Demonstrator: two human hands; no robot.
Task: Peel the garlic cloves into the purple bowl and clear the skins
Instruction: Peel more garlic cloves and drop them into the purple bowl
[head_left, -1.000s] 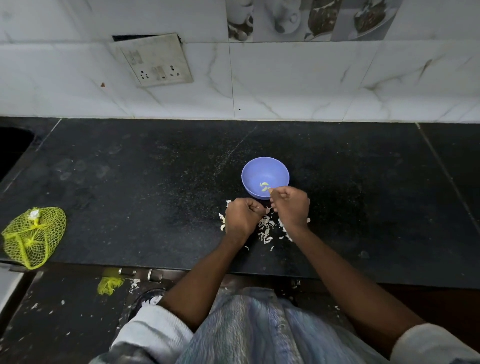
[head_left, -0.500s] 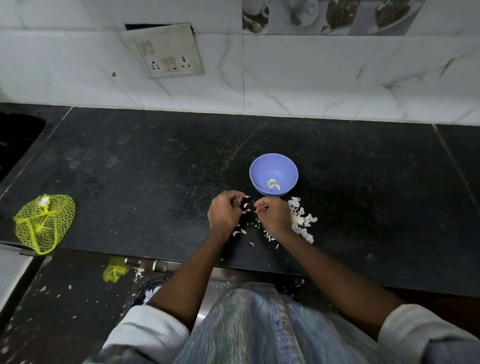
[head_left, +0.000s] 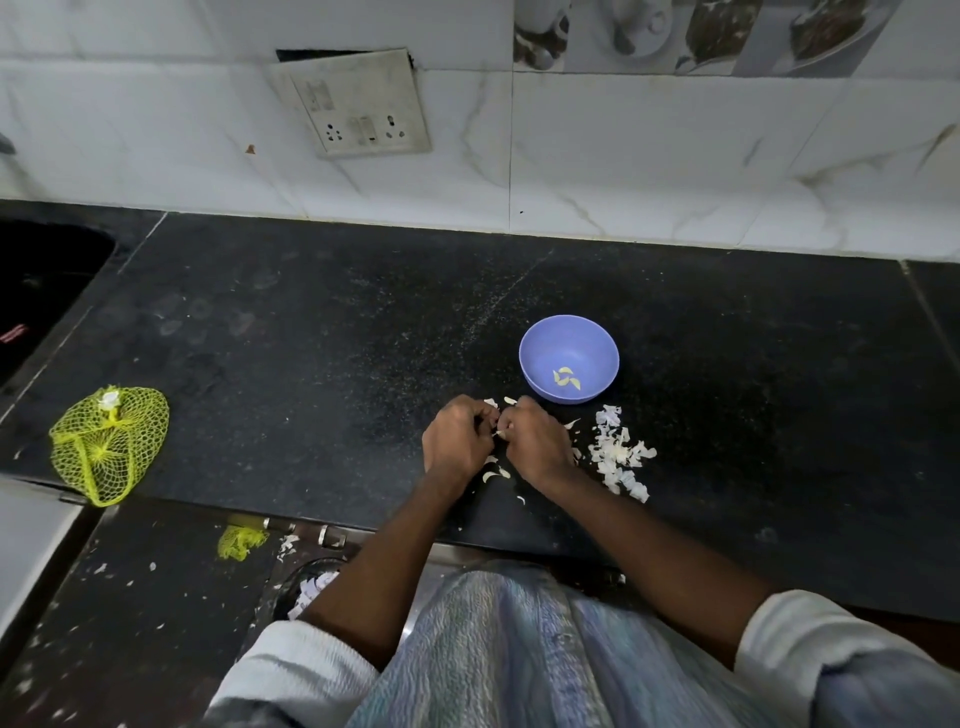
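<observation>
Pale garlic clove, hands curled, pinching

Honestly nothing readable is showing anywhere. The switch plate on the wall is looking like it has some faint markings, but they're way too blurry, and the picture tiles up top aren't carrying any words.

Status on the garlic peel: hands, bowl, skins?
Left hand and right hand pinching one garlic clove. Purple bowl holds peeled cloves. Skins uncleared, right of hands.
</observation>
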